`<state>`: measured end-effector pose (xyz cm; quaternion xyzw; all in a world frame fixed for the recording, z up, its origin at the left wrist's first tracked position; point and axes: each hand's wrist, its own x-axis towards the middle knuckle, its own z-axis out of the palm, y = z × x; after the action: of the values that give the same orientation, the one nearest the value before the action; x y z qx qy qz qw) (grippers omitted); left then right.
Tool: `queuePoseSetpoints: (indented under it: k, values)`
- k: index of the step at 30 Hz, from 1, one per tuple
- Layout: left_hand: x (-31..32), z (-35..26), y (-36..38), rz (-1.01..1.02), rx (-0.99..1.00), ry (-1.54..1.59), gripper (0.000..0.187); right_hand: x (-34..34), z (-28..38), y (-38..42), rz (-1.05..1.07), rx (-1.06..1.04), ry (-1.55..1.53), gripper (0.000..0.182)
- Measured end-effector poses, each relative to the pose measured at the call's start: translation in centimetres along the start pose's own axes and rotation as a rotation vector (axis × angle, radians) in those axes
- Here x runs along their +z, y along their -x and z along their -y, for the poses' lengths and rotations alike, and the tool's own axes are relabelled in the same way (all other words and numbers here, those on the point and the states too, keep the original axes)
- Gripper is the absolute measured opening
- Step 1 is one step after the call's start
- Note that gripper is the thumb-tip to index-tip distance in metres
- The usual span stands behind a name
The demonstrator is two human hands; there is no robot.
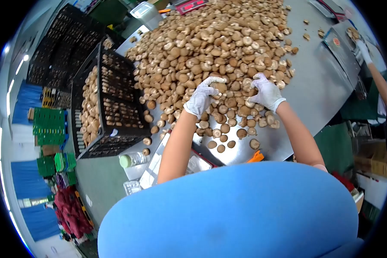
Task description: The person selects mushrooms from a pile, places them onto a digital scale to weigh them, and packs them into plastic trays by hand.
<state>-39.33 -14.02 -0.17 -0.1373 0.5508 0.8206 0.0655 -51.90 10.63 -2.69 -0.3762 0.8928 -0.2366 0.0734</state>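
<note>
Both gloved hands work at the near slope of a big heap of mushrooms (228,47) spread over a metal table (320,84). The left hand (201,98) has its fingers and thumb curled around a brown mushroom (220,87), which sits at the front edge of the grip, just above the rest of the heap. The right hand (267,92) faces it from the other side, fingers and thumb curved against the mushrooms with a gap between them; I cannot tell whether it pinches one. Below the hands a few loose mushrooms (223,138) lie apart on the bare metal, near an orange object (256,157) at the table's near edge. To the left stands a black crate (124,101), with more mushrooms visible inside it, and nearer the person lies a clear bottle (136,159) with a pale green cap. At the far side of the heap are a red device (190,6) and a clear container (145,13). Over on the right, a co-worker's gloved hand (364,51) is beside a metal tray (340,49)
</note>
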Motion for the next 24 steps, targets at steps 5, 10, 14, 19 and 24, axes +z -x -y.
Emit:
queuePoseSetpoints:
  k: [5, 10, 14, 19, 24]
  values:
    - [0.6, -2.5, 6.3, 0.054, 0.009, 0.202, 0.047, 2.0, 1.2, -3.7, 0.341, -0.087, 0.058, 0.047]
    - [0.1, -2.4, 11.7, 0.051, 0.116, 0.514, 0.057, 0.9, 2.9, -5.6, 0.414, -0.114, 0.216, 0.048]
    - [-0.6, -0.9, 16.5, -0.144, 0.178, 0.632, 0.044, 1.5, 0.0, -6.2, 0.308, 0.06, -0.18, 0.034]
    - [0.5, -0.3, 22.0, -0.449, 0.196, 0.582, 0.029, 0.2, 4.3, -3.1, 0.184, 0.315, -1.137, 0.037]
    - [1.4, 1.1, 29.8, -0.478, 0.417, 0.421, 0.021, 2.5, 9.7, 0.9, 0.84, 0.304, -1.841, 0.052]
